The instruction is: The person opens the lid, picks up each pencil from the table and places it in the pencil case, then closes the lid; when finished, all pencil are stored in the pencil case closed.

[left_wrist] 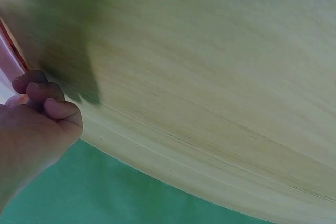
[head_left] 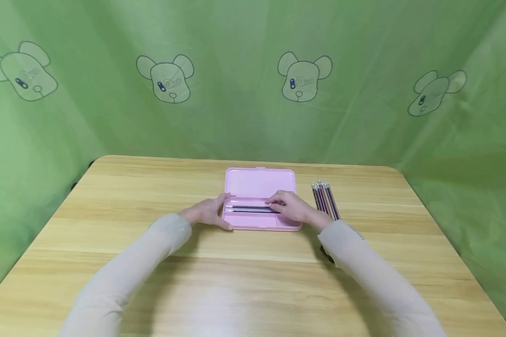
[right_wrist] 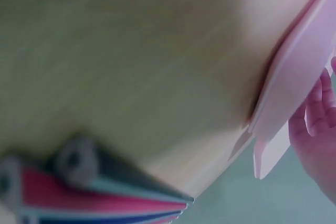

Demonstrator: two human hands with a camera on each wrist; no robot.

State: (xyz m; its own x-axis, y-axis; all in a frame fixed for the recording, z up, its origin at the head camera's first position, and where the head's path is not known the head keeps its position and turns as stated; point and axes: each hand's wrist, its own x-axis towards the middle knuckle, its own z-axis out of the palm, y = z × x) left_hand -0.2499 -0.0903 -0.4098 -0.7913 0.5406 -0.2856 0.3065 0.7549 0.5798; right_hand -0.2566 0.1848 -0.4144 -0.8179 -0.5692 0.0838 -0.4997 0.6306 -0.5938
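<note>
A pink pencil case [head_left: 257, 222] lies unfolded on the table, its lid [head_left: 259, 182] tipped back to the far side. Dark striped pencils [head_left: 249, 208] lie lengthwise in its long compartment. My left hand [head_left: 208, 211] grips the case's left end, thumb at the near edge and fingers farther back; in the left wrist view its fingers [left_wrist: 62, 109] are curled. Over the right part of the case, my right hand [head_left: 293, 206] has loosely bent fingers at the pencils, covering their right ends. The right wrist view shows that hand [right_wrist: 317, 129] beside the pink case [right_wrist: 299, 61].
Right of the case lies a bundle of striped pencils [head_left: 325, 199], partly under my right forearm. Its ends [right_wrist: 79, 166] loom close in the right wrist view. The wooden table [head_left: 219, 290] ends at a green curtain [head_left: 236, 126] with printed bear heads.
</note>
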